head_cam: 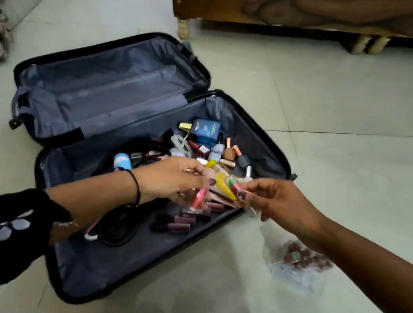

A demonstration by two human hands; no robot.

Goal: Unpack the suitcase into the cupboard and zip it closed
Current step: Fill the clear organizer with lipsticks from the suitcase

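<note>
Here, the left grip (176, 178) holds a red tube (195, 199) over the suitcase (117, 91). Right grip (274, 201), three o'clock, pinches cosmetics (233, 186).

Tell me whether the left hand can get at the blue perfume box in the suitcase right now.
Probably yes for reach: the blue perfume box lies uncovered just beyond the left hand, with nothing above it. But that hand grips lip gloss tubes, so grasping it looks awkward.
</note>
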